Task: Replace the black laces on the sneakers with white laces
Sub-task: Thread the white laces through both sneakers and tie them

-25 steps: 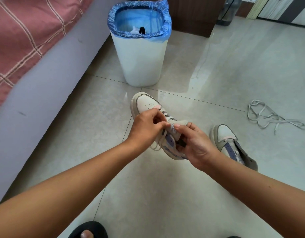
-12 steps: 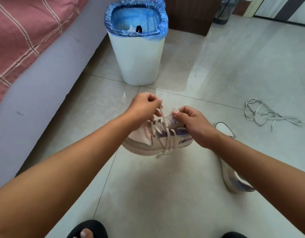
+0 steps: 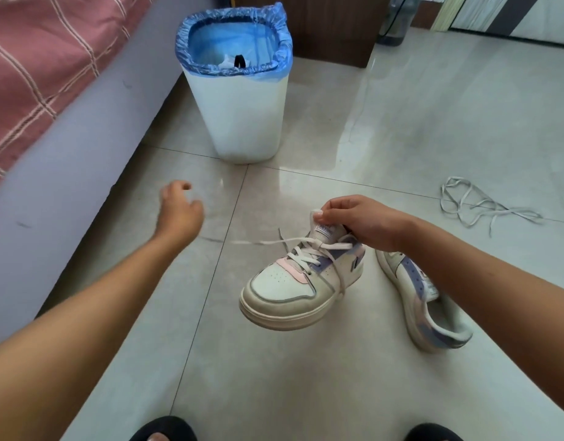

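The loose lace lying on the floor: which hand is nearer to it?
Right. The right hand, pinching the held sneaker's tongue, is closer to the loose lace; the left hand hangs far across, by the bed.

Bare forearms (image 3: pixel 83 313), no sleeves; black slippers (image 3: pixel 163 429) on feet.

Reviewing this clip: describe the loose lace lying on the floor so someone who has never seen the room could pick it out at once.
Start at the white bin with the blue liner and look right across the pale tiled floor. Beyond the right hand and the sneaker it holds lies the loose lace. It alone is threaded through no shoe, just a tangled pale heap.
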`<state>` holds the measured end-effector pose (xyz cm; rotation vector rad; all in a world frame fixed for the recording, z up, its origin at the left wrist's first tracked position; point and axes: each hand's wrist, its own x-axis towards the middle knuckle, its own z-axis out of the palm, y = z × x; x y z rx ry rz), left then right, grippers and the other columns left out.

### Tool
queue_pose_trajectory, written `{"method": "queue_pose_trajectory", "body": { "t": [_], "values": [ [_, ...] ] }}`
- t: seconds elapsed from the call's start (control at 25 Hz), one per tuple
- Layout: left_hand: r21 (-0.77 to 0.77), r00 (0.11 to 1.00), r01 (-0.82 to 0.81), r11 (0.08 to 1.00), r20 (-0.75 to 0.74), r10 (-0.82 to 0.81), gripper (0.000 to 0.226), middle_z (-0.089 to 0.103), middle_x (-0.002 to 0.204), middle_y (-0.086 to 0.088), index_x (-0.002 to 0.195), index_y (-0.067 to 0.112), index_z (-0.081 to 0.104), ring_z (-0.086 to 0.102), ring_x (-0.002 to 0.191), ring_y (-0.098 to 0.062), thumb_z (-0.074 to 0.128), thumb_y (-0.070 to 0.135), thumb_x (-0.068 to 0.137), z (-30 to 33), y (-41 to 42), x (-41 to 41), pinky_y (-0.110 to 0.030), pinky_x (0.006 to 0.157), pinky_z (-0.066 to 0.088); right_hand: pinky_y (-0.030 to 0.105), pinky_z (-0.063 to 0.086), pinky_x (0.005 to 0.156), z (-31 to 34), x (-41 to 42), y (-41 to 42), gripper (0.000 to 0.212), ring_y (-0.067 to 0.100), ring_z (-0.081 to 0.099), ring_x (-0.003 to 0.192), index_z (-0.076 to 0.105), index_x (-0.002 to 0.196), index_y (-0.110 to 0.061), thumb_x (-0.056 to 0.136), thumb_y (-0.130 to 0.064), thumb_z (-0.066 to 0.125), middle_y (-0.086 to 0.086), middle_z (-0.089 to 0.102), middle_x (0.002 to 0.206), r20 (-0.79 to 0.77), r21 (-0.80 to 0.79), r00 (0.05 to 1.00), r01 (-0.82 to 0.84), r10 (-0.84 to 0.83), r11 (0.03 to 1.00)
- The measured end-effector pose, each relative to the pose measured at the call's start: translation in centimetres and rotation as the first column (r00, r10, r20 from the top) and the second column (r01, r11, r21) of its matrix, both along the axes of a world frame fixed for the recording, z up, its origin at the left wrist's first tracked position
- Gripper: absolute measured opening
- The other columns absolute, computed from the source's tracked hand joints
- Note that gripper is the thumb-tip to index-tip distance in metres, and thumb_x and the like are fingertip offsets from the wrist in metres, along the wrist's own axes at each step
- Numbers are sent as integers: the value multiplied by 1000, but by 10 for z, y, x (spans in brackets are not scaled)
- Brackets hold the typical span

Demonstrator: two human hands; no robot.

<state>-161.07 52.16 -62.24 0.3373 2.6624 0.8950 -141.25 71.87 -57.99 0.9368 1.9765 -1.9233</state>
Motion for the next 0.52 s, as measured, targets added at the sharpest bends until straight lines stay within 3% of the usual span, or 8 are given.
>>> {"method": "queue_pose_trajectory", "body": {
  "t": [0.08,0.16,0.2,0.36,0.44,0.52],
  "values": [
    [108,911,391,914,92,-401,25,61,117,-6,117,10,59,58,104,-20,51,21,96,11,17,30,-24,84,40,24,47,60,1,-2,-1,16,15,56,62,62,75,-11,89,-19,61,4,61,68,13,12,999,-37,37,999],
    [225,716,611,759,253,-651,21,67,100,2,106,14,65,61,95,-12,54,27,95,30,32,66,-21,82,44,24,46,58,1,-6,-3,17,14,55,60,62,74,-11,89,-19,62,3,60,66,3,20,998,-57,57,998],
    [250,659,654,714,275,-700,17,67,94,4,100,15,65,60,89,-10,58,28,92,33,36,76,-21,80,46,23,45,56,2,-6,-5,17,13,53,58,62,74,-11,89,-18,61,2,59,65,-3,17,998,-56,56,998],
    [287,608,664,691,330,-722,23,66,79,-1,90,6,63,58,72,-10,69,27,84,34,41,80,-24,70,48,20,45,50,0,-6,-9,18,12,52,53,60,74,-9,90,-18,60,3,57,63,5,19,999,-52,52,998],
    [187,554,749,636,351,-755,22,64,80,-2,87,7,60,54,72,-11,67,28,86,34,41,76,-25,69,44,21,46,52,-2,-4,-8,18,13,53,55,61,74,-11,89,-19,61,4,58,64,14,11,998,-58,58,998],
    [-54,597,798,600,204,-776,21,53,79,4,82,14,50,48,77,-16,60,31,90,37,42,66,-28,71,35,22,47,52,-1,-2,-5,19,13,55,55,61,73,-11,90,-19,61,3,60,64,42,11,996,-82,81,997]
  ]
}}
